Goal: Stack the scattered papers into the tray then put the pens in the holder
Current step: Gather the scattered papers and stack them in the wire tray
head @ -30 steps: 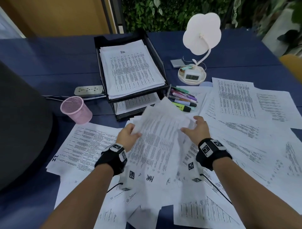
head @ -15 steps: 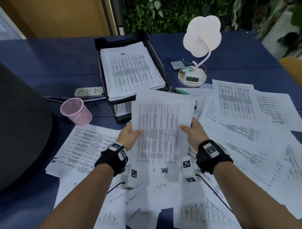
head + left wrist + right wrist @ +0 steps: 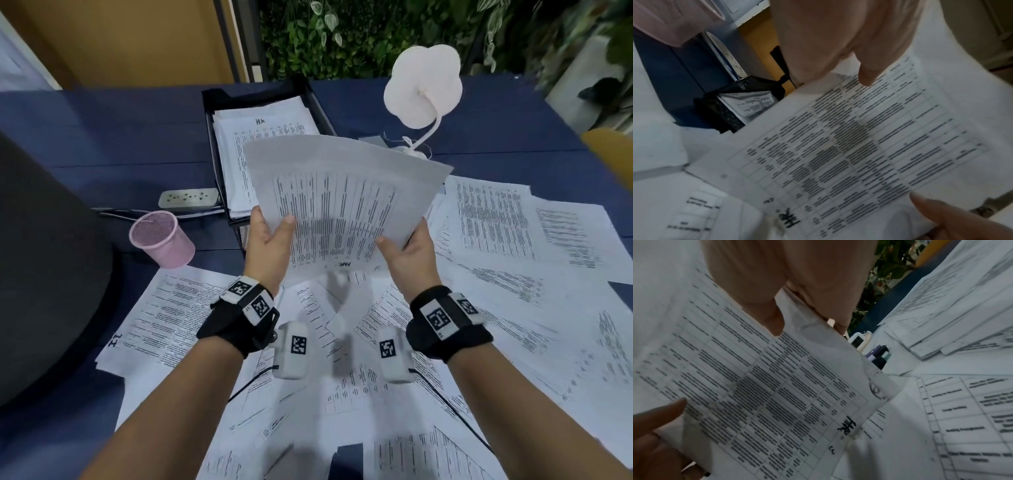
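Nearest the viewer, many loose white printed sheets (image 3: 462, 342) lie overlapping across the dark blue tabletop (image 3: 120, 137), from the near edge out to the right. These remain to be gathered.

Above them, the left hand (image 3: 265, 243) and the right hand (image 3: 412, 255) carry a thin bundle of white printed sheets marked "HR" (image 3: 342, 195), held clear of the tabletop. Each grip pinches one lower corner of the bundle, thumb on the printed face and fingers behind; both wrist views confirm it. The bundle tilts up and away toward the tray.

Just beyond and left of the bundle stands the black two-tier mesh paper tray (image 3: 315, 99). Its upper tier already carries a stack of printed sheets, also marked "HR"; the lower tier holds some paper too. In my judgement the paper phase is partly done: one batch in transit, a large share outstanding.

The pink mesh pen holder (image 3: 161, 240) stands at left, near the tray, apparently empty. The pens are hidden behind the bundle in the head view; the right wrist view shows only dark and purple marker ends (image 3: 878, 354). That phase is not begun.

Other items: a white power strip (image 3: 188, 198) behind the holder, and a white flower-shaped desk lamp (image 3: 423, 89) at far right of the tray. The tray's upper tier looks unobstructed.
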`<state>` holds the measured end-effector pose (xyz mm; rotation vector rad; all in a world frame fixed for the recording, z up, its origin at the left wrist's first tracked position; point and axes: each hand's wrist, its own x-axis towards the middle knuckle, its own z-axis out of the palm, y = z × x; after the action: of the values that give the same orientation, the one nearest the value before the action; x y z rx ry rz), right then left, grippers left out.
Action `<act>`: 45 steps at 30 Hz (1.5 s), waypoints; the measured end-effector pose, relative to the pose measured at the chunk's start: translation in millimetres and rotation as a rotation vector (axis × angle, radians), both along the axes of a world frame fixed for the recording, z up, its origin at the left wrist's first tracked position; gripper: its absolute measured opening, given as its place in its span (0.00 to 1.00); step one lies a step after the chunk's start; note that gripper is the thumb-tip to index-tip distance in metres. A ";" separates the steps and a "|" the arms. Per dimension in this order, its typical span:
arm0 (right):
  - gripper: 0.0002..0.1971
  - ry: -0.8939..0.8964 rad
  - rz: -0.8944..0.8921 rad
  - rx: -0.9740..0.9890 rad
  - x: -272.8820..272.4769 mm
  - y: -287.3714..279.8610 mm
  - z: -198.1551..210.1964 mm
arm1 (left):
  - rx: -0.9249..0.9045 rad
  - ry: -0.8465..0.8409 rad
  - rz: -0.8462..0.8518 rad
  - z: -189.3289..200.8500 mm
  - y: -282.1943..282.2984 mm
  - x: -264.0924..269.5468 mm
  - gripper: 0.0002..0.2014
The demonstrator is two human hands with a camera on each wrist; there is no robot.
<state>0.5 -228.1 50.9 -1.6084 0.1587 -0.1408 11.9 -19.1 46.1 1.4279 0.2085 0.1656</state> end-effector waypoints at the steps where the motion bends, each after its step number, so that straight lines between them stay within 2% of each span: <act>1: 0.20 0.010 -0.001 -0.004 0.5 -0.4 -1.1 | 0.019 0.011 0.011 -2.2 0.4 0.8 0.44; 3: 0.22 0.050 0.007 -0.011 1.8 -2.0 -3.3 | 0.034 0.031 0.002 -1.9 0.4 0.8 0.39; 6: 0.24 0.125 0.033 -0.037 3.4 -3.4 -5.4 | 0.054 0.005 -0.037 0.2 -2.3 2.5 0.18; 7: 0.24 0.133 0.033 -0.041 4.1 -4.5 -5.4 | 0.058 -0.004 -0.050 1.1 -2.4 4.0 0.16; 12: 0.20 0.116 0.001 -0.080 5.7 -11.7 -1.3 | 0.113 -0.007 -0.097 3.6 2.7 11.7 0.16; 16: 0.15 0.200 -0.031 -0.097 6.2 -24.5 -22.2 | 0.244 0.128 -0.192 -9.6 6.8 10.9 0.13; 23: 0.13 0.458 -0.082 -0.160 -2.9 -45.2 -73.1 | 0.770 0.308 -0.313 -56.7 32.6 10.7 0.16; 24: 0.14 0.494 -0.079 -0.178 -4.1 -47.2 -79.3 | 0.921 0.333 -0.382 -61.1 37.8 11.2 0.16; 27: 0.13 0.585 -0.058 -0.240 -3.4 -51.0 -91.1 | 1.535 0.485 -0.714 -61.9 48.9 17.8 0.25; 28: 0.13 0.601 -0.040 -0.264 -1.8 -51.5 -92.7 | 1.669 0.529 -0.809 -59.8 51.3 20.4 0.27; 30: 0.15 0.633 -0.012 -0.292 1.3 -51.2 -93.5 | 1.783 0.567 -0.918 -59.9 55.5 23.7 0.31; 32: 0.15 0.652 0.004 -0.312 2.9 -51.3 -94.7 | 1.838 0.514 -0.923 -65.8 59.9 22.2 0.35; 34: 0.16 0.658 0.019 -0.341 2.7 -50.9 -94.5 | 1.897 0.458 -0.885 -68.8 63.1 19.3 0.36; 38: 0.16 0.658 0.032 -0.359 1.8 -51.6 -95.0 | 1.979 0.488 -0.940 -64.4 65.9 22.3 0.30; 40: 0.15 0.653 0.034 -0.353 2.4 -51.9 -95.6 | 1.968 0.455 -0.973 -59.8 65.4 23.1 0.20; 41: 0.15 0.655 0.039 -0.350 1.7 -51.9 -94.7 | 1.934 0.422 -0.962 -55.6 64.6 23.4 0.12; 42: 0.15 0.649 0.041 -0.347 1.6 -52.3 -95.6 | 1.867 0.390 -0.942 -52.2 64.3 24.5 0.10; 44: 0.14 0.638 0.051 -0.346 0.1 -53.4 -94.8 | 1.654 0.372 -0.900 -41.3 60.5 26.3 0.17; 45: 0.14 0.635 0.058 -0.343 -0.6 -53.5 -94.6 | 1.535 0.369 -0.870 -35.3 58.7 28.4 0.17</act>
<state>-0.1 -281.6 -43.7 -1.9544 0.6018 0.4156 40.3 39.5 10.8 2.9157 -0.3634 -0.8483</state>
